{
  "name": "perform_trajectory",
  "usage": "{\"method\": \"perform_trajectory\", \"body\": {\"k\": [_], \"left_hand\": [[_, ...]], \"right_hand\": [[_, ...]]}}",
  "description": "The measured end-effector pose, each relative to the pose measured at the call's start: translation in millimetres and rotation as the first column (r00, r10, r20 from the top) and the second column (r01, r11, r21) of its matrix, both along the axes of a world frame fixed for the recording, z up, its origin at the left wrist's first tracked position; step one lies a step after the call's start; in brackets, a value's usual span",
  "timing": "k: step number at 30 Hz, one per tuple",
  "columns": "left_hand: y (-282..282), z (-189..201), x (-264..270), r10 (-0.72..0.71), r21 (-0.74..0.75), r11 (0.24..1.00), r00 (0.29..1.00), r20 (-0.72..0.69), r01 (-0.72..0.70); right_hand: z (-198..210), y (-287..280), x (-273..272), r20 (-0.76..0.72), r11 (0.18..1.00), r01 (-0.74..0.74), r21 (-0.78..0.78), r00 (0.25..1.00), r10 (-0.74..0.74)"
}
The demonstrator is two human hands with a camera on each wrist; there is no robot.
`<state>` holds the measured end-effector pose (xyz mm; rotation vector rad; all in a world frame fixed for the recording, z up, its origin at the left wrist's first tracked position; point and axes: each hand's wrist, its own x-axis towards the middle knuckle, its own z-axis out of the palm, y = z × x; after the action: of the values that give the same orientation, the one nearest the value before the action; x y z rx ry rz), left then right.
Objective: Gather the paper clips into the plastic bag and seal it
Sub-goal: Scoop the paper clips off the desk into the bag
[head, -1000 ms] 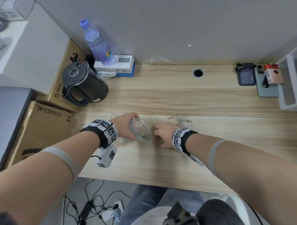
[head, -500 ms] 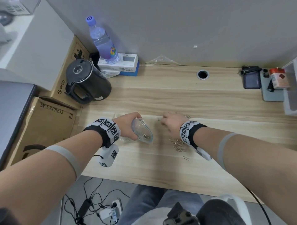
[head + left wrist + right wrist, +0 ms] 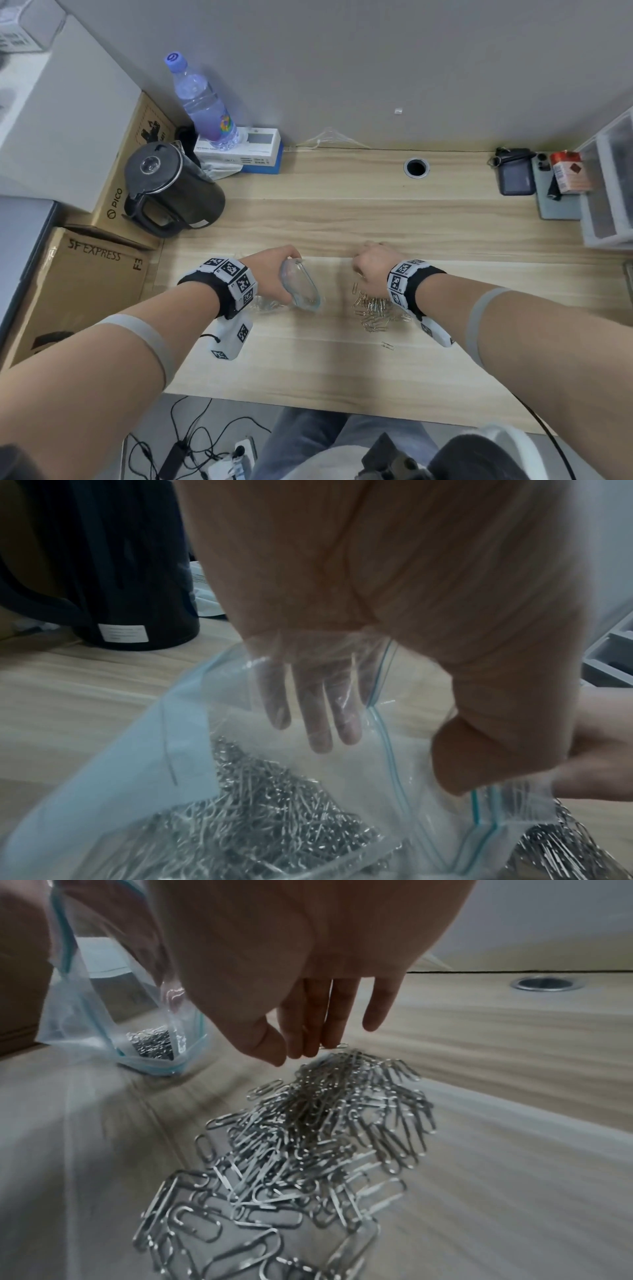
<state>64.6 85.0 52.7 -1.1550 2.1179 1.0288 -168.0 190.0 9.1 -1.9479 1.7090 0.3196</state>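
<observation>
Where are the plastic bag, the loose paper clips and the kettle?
plastic bag (image 3: 143,764), left wrist view, near wall.
paper clips (image 3: 308,1137), right wrist view, middle of pile.
kettle (image 3: 178,192), head view, black body.

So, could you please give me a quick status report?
Left hand holds bag open. Right hand open over loose paper clips. Nothing blocking.

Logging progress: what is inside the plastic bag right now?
The plastic bag holds a heap of paper clips, with the left hand holding its mouth open. The bag's bottom is covered.

wooden desk (image 3: 342,359), paper clips (image 3: 375,310), kettle (image 3: 171,192)
</observation>
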Motion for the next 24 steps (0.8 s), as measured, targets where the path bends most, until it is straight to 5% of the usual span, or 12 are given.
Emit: {"method": "perform_trajectory", "body": {"k": [4, 8, 18, 24], "left_hand": [[-1, -1, -11, -0.048, -0.004, 0.999, 0.999, -0.008, 0.048], [-2, -3, -17, -0.084, -0.004, 0.996, 0.996, 0.004, 0.084], [3, -5, -24, -0.111, -0.002, 0.994, 0.994, 0.011, 0.111], [4, -5, -24, -0.121, -0.007, 0.993, 0.993, -0.001, 0.121]], "right_hand": [[-7, 6, -20, 0.084, 0.979, 0.204, 0.002, 0.975, -0.204], [-12, 16, -18, 0.008, 0.992, 0.109, 0.059, 0.994, -0.110], [-13, 30, -16, 0.035, 0.983, 0.145, 0.110, 0.988, -0.149], [-10, 42, -14, -0.070, 0.979, 0.165, 0.120, 0.985, -0.157]]}}
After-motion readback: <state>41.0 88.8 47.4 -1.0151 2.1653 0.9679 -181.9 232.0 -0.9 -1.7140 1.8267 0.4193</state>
